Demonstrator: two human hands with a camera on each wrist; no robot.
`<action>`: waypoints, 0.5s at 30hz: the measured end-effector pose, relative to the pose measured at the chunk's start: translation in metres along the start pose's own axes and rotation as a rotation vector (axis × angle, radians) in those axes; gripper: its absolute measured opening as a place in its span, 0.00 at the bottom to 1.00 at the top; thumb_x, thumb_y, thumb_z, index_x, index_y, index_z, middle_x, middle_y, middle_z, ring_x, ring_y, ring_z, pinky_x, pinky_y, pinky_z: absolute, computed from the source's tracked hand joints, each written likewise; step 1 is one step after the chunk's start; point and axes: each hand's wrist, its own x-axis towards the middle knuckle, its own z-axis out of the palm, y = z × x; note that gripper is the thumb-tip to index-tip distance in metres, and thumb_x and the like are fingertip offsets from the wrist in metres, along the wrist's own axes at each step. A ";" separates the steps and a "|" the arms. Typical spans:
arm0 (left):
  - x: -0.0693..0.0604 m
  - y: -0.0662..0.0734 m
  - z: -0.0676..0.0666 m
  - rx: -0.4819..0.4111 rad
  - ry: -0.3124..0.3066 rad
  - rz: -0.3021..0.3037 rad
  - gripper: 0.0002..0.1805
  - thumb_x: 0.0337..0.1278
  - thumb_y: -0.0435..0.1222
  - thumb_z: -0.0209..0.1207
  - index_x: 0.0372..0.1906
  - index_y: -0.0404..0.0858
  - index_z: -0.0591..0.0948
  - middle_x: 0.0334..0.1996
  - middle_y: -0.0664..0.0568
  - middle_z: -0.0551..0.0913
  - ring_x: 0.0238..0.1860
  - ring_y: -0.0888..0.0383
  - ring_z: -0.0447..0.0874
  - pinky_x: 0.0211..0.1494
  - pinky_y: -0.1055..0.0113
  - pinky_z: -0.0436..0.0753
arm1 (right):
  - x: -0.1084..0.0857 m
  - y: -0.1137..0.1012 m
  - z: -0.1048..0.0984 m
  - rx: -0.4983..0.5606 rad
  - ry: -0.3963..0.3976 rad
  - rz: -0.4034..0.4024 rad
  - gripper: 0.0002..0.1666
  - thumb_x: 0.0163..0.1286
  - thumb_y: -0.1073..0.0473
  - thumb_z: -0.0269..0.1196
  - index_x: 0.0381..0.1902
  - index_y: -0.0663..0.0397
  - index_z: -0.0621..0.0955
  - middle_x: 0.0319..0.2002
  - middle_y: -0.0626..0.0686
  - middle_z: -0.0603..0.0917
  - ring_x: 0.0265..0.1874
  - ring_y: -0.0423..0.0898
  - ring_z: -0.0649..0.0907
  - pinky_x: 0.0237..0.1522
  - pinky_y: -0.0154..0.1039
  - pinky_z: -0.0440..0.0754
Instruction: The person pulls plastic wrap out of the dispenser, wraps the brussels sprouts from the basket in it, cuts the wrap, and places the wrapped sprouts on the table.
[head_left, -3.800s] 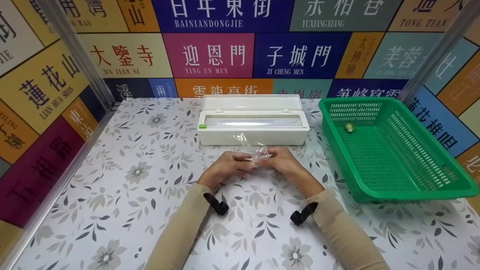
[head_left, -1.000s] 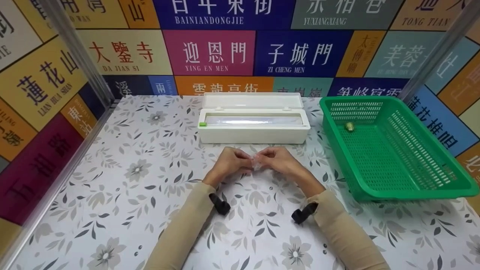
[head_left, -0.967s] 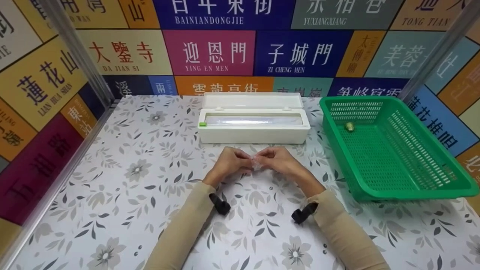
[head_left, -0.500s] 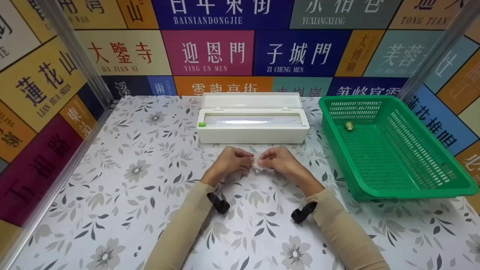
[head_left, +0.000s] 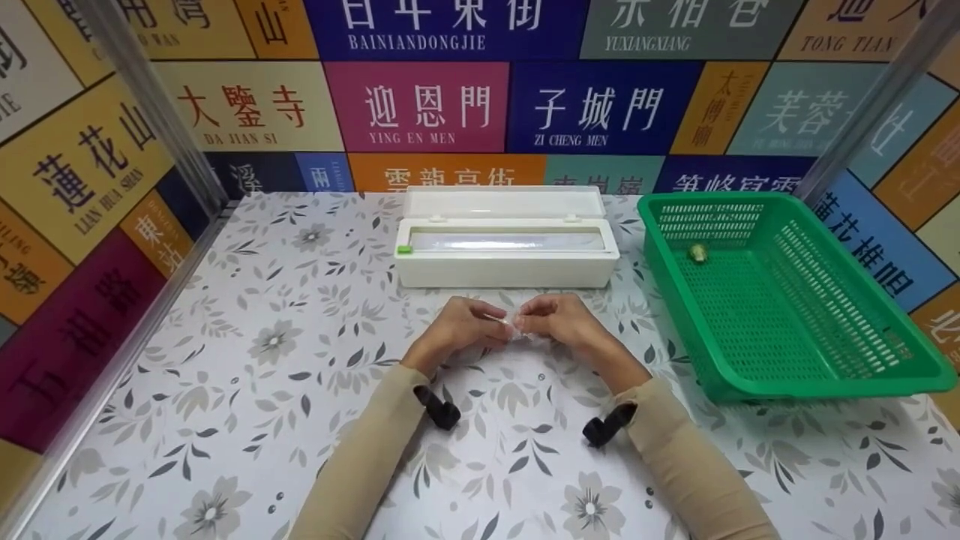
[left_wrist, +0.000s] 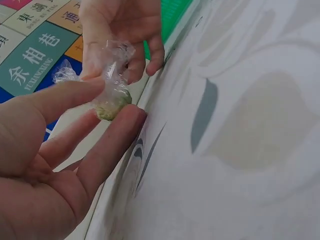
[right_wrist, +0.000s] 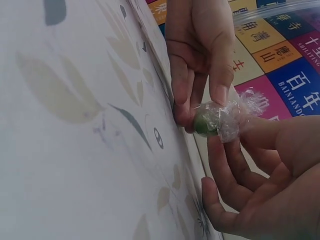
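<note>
A small round green thing [left_wrist: 106, 111], its kind unclear, is wrapped in crinkled cling film [right_wrist: 231, 122] with bunched, twisted ends. My left hand [head_left: 459, 327] holds the bundle between thumb and fingers, as both wrist views show. From the other side, my right hand [head_left: 564, 321] pinches the gathered film between thumb and fingers. The two hands nearly meet just above the table, in front of the white cling film box. In the head view the fingers cover most of the bundle.
Behind the hands stands a white cling film box [head_left: 506, 273], lid raised, with a green slider [head_left: 404, 250] at its left. On the right, a green basket [head_left: 832, 388] holds one small greenish-gold bundle [head_left: 698, 253]. A flowered cloth [head_left: 277, 420] covers the table; printed walls enclose it.
Loose film stuck up above the hands in the earliest frame; now it is gathered into a small bundle between the fingertips. Lately the fingers have only shifted slightly around it.
</note>
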 end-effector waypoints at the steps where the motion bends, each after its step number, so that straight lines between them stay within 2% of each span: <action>1: 0.001 0.000 -0.001 -0.016 0.009 0.001 0.21 0.48 0.30 0.72 0.51 0.32 0.85 0.42 0.39 0.90 0.35 0.51 0.92 0.45 0.63 0.91 | 0.000 -0.001 -0.001 -0.015 -0.013 -0.017 0.12 0.65 0.58 0.70 0.44 0.57 0.86 0.33 0.44 0.86 0.31 0.40 0.81 0.36 0.33 0.81; 5: 0.002 0.000 -0.004 -0.072 0.022 0.002 0.18 0.53 0.28 0.68 0.51 0.29 0.84 0.40 0.35 0.89 0.36 0.49 0.92 0.47 0.61 0.91 | -0.002 -0.004 -0.008 -0.138 -0.087 -0.146 0.21 0.62 0.60 0.73 0.53 0.57 0.83 0.46 0.54 0.86 0.41 0.46 0.85 0.40 0.35 0.83; 8: 0.002 0.000 -0.006 -0.111 0.017 -0.011 0.18 0.56 0.28 0.66 0.52 0.28 0.83 0.41 0.34 0.89 0.38 0.47 0.92 0.47 0.59 0.90 | -0.003 -0.005 -0.010 -0.217 -0.108 -0.239 0.24 0.60 0.63 0.74 0.54 0.58 0.82 0.48 0.60 0.86 0.44 0.50 0.86 0.41 0.34 0.84; 12: 0.001 -0.001 -0.005 -0.074 0.002 -0.010 0.19 0.53 0.27 0.69 0.52 0.30 0.83 0.43 0.36 0.89 0.37 0.50 0.92 0.48 0.62 0.90 | -0.002 -0.004 -0.007 -0.254 -0.052 -0.298 0.13 0.62 0.64 0.71 0.45 0.61 0.86 0.42 0.60 0.89 0.40 0.43 0.85 0.39 0.29 0.82; 15: 0.001 -0.001 -0.003 -0.051 -0.015 -0.004 0.20 0.51 0.27 0.69 0.52 0.31 0.84 0.44 0.37 0.89 0.36 0.53 0.92 0.47 0.63 0.90 | 0.000 -0.002 -0.006 -0.250 -0.011 -0.310 0.07 0.64 0.63 0.70 0.38 0.62 0.87 0.38 0.59 0.89 0.34 0.37 0.83 0.35 0.27 0.80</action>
